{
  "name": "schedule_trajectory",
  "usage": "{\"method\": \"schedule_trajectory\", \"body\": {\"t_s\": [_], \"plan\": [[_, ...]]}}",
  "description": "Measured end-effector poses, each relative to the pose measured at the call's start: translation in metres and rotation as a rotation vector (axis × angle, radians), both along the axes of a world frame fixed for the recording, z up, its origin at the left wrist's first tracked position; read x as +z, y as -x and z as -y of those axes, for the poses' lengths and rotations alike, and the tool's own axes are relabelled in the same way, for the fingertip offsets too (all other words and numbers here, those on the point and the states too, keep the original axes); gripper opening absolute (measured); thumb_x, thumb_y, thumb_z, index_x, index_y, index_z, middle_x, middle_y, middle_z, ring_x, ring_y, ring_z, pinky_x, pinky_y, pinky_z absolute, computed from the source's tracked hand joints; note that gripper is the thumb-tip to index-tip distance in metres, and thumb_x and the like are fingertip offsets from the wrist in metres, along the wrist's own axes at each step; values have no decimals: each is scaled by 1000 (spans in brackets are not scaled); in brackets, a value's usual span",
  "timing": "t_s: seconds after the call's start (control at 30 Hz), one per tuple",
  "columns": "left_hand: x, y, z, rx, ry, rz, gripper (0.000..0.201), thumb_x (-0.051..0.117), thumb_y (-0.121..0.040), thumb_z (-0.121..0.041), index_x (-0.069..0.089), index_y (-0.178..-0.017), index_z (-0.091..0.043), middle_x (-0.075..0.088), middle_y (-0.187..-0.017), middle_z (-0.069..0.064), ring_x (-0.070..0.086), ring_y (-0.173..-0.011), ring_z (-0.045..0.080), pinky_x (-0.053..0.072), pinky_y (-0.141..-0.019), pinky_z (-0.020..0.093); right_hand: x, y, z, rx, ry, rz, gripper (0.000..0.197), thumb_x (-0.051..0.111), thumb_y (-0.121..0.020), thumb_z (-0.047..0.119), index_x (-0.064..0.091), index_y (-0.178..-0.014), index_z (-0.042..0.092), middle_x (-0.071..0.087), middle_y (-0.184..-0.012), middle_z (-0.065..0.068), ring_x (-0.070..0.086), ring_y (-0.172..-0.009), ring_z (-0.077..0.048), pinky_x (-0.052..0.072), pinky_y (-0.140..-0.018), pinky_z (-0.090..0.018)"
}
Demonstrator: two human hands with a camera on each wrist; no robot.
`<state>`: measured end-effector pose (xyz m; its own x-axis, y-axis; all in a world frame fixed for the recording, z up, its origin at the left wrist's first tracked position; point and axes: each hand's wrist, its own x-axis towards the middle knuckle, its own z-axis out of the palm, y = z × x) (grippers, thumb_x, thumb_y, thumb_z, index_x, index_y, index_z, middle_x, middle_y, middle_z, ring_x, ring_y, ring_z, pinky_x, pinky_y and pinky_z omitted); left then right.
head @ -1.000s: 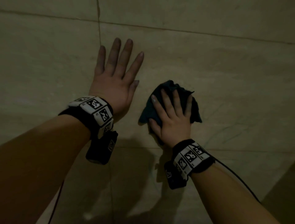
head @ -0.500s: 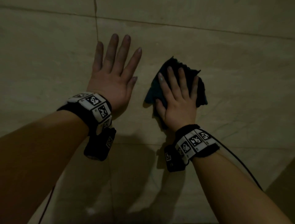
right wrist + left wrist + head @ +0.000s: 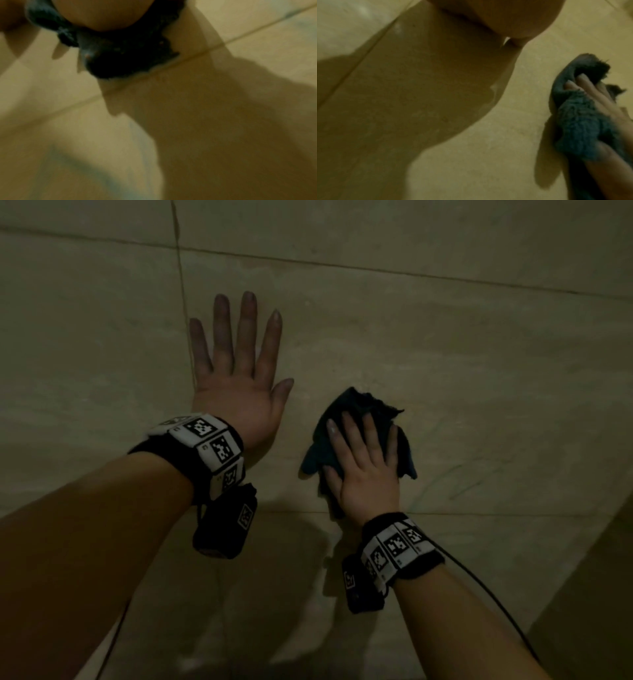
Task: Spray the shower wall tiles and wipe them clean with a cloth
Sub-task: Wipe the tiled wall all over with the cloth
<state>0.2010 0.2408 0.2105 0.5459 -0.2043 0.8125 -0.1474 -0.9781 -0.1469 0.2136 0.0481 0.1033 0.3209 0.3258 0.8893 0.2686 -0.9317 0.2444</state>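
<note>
The shower wall tiles (image 3: pixel 445 354) fill every view: large pale beige slabs with thin grout lines, one running vertically in the upper left of the head view and others crossing horizontally along the top and just below the middle. Faint smeared streaks show to the right of centre, and paler wet-looking patches sit low in the frame, so the spraying looks done for this stretch and the job seems to be in its wiping stage. No spray bottle is in view. How much wall is already clean cannot be judged in this dim light; the tiles toward the top and the right edge show no plain wipe marks, so a good share probably remains.

The left hand (image 3: pixel 236 385), upper centre-left of the head view, lies flat on the tile with fingers straight and spread, grasping nothing; it looks like a brace.

The right hand (image 3: pixel 366 463), just right of centre, presses the cloth (image 3: pixel 363 402) against the wall with fingers laid fairly straight over it rather than clenched. The left wrist view at its right edge shows those fingers (image 3: pixel 583 82) resting on the fabric, with folds bunching round them.

The cloth is dark, blue-grey to nearly black, with a nubby, towel-like pile and frayed edges. It is crumpled rather than folded, poking out above the fingertips and at both sides of the palm. In the right wrist view it (image 3: pixel 120 54) sits at the top of the frame, its lower edge reaching the horizontal grout line.
</note>
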Motion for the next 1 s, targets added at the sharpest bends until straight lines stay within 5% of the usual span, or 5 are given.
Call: {"method": "schedule_trajectory", "body": {"t_s": [0.33, 0.47, 0.63, 1.0], "plan": [[1, 0, -1, -11, -2, -12, 69, 11, -95, -49, -17, -148, -14, -16, -156, 18, -15, -141, 42, -18, -107, 55, 76, -7, 17, -37, -133, 135, 59, 43, -91, 36, 29, -143, 12, 35, -148, -15, 18, -137, -31, 6, -112, -53], [-1, -2, 0, -23, -3, 22, 70, 14, -95, -49, -12, -149, -13, -10, -156, 20, -10, -141, 44, -16, -108, 55, 75, -2, 13, 28, -151, 118, 58, 42, -92, 39, 27, -143, 15, 32, -149, -18, 17, -139, -35, 6, -111, -61], [-1, -2, 0, -10, -12, 39, 70, 16, -96, -49, -12, -149, -13, -9, -157, 19, -9, -141, 43, -17, -107, 54, 81, 1, 4, -29, -184, 74, 69, 34, -91, 63, 33, -144, 19, 28, -151, -19, 14, -139, -37, 1, -108, -64], [-2, -3, -5, -31, -39, 50, 69, 16, -97, -48, -5, -150, -10, -3, -156, 24, -4, -140, 49, -7, -108, 62, 34, -10, 16, 4, -197, 113, 54, 42, -94, 42, 31, -141, 17, 36, -147, -15, 19, -138, -32, 0, -114, -51]]}}
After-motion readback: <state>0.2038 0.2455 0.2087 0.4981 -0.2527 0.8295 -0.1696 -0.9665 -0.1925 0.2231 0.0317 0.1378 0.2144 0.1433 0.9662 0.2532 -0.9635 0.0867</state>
